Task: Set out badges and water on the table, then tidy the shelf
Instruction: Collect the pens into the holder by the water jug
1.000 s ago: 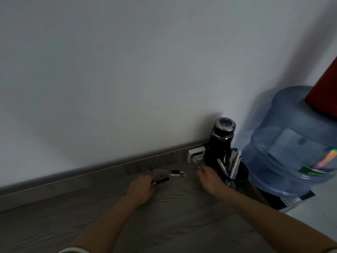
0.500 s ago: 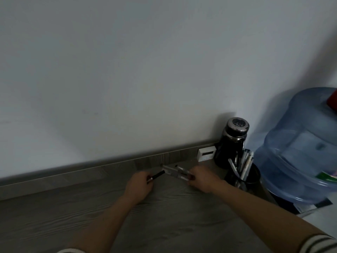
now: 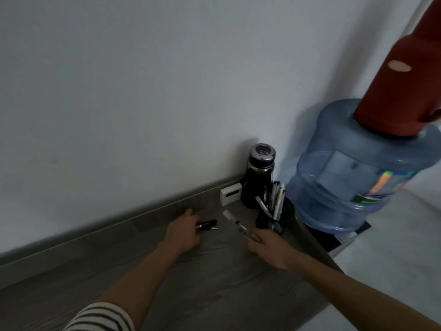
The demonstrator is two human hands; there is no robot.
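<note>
Dim scene: the fingers of the left hand (image 3: 183,232) are largely hidden beneath its back. A dark pen (image 3: 208,225) (possibly two) is gripped by it, low on the shelf (image 3: 214,278). A clear pen (image 3: 235,222) is pinched by the right hand (image 3: 269,249), held apart, palm down. The cup (image 3: 287,215) of pens is seen just beyond that hand, beside the jug (image 3: 353,177).

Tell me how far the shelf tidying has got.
Done: several pens stand in the pen cup. In hand: left hand grips a dark pen, right hand holds a clear pen. Left: both probably go into the cup. The badge and water step is out of view.
</note>
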